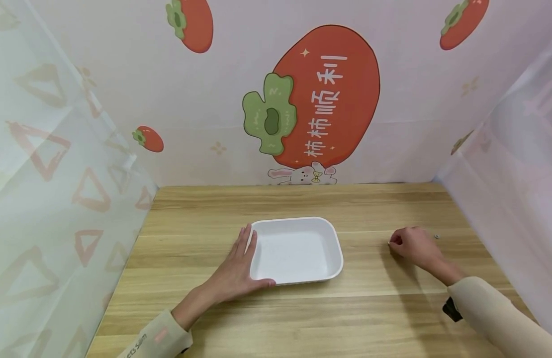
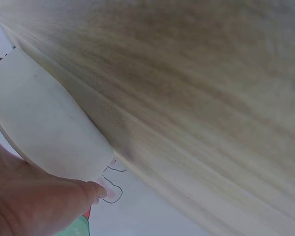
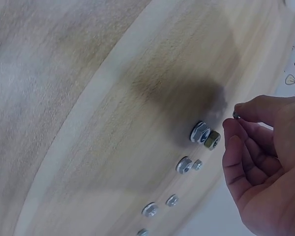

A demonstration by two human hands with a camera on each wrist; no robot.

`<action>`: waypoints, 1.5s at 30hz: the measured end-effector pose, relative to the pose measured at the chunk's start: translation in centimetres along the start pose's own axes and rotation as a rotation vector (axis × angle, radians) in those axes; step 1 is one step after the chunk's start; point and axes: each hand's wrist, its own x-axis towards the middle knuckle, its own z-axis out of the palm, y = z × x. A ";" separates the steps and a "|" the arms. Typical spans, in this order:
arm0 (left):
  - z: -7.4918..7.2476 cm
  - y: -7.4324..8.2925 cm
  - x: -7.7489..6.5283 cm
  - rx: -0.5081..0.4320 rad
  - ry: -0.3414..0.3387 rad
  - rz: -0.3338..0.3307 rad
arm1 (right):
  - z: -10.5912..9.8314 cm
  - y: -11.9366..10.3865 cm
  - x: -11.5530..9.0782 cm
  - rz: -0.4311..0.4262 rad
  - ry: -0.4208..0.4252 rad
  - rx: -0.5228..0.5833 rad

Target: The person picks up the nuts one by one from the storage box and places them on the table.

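Note:
My left hand (image 1: 233,276) rests at the left side of a white rectangular tray (image 1: 294,251), fingers straight along the left rim and thumb along the near edge. From the left wrist, the thumb (image 2: 64,196) lies against the tray's outer wall. Off to the right, my right hand (image 1: 414,246) is above the table, pinching a small metal nut (image 3: 235,114) between thumb and index finger. Below it in the right wrist view stand a large flange nut (image 3: 200,132) and a yellowish hex nut (image 3: 213,140), side by side.
More silver nuts lie in a loose line, among them a flange nut (image 3: 184,165) and another flange nut (image 3: 150,209). A small nut (image 1: 437,236) shows right of my right hand. The wood-grain table (image 1: 303,323) meets a printed back wall (image 1: 204,99).

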 end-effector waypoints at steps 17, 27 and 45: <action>0.0 0.1 0.1 0.020 -0.001 0.010 | 0.1 0.5 0.3 -0.015 -0.101 -0.018; 0.2 0.0 0.1 0.042 0.030 0.032 | 0.4 0.6 0.1 -0.026 -0.079 -0.042; -0.8 0.0 0.2 0.091 0.020 0.053 | 0.1 0.0 0.0 -0.028 0.005 -0.047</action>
